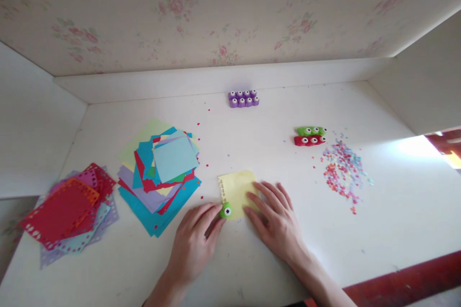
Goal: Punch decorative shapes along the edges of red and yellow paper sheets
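Step judged as edge-punching: found punch, small and green, seated on lower left corner of yellow sheet, near front of table, between the two hands. Noted a row of holes down the sheet's left edge. Found left hand closed on punch, thumb and forefinger pinching it from the left. Found right hand spread flat, fingertips pressing the sheet's right part down. Judged that another hole calls for a firm downward press on punch with sheet kept still, then a short shift along the edge, in line with the existing holes.

Counted as follows.
- Punch in hand: one.
- Purple punches: eight, in two rows of four, at back of table.
- Green punches: three by appearance, in a row right of centre.
- Red punches: three, touching the green row on its near side.
- Yellow sheet: one.
- Paper stacks: two. Plain stack just left of sheet; punched stack at far left. Could not count sheets in either.
- Confetti heap: one, right of red punches; pieces too small to count.
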Tool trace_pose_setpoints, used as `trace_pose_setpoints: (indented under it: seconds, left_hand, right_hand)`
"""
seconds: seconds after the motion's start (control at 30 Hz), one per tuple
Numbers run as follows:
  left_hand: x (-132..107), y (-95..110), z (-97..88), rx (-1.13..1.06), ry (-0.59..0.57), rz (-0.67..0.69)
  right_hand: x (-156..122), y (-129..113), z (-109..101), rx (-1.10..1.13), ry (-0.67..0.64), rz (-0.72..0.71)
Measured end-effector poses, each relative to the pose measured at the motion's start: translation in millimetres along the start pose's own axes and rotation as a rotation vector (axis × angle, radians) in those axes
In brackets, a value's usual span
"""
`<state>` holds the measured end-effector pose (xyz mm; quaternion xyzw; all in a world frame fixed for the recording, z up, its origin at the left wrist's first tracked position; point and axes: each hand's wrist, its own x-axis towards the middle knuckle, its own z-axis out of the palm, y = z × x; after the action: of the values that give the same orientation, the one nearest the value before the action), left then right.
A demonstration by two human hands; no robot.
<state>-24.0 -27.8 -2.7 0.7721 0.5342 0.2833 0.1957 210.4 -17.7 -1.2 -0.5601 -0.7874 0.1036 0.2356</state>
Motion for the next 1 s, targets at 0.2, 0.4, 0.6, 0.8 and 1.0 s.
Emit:
trace_pose_setpoints:
  seconds: [0.2,0.4,0.6,0.8,1.0]
  left_hand:
    - [0,0,-0.3,-0.005,0.001,-0.007]
    - [0,3,-3.3,0.002,-0.013,-0.025]
    - [12,17,-9.0,-0.054,-0.061,-0.132]
    - [26,24,-6.6,-0.072,-0.083,-0.150]
    - [31,24,-7.7,-0.087,-0.122,-0.156]
  right_hand:
    - [1,0,-1,0.001,-0.001,0.007]
    - [2,-2,-2,-0.005,-0.001,0.016]
    - [2,-3,-3,-0.008,-0.005,0.017]
    - [2,-3,-3,-0.005,0.008,0.009]
    - [2,-4,-4,-0.007,0.002,0.017]
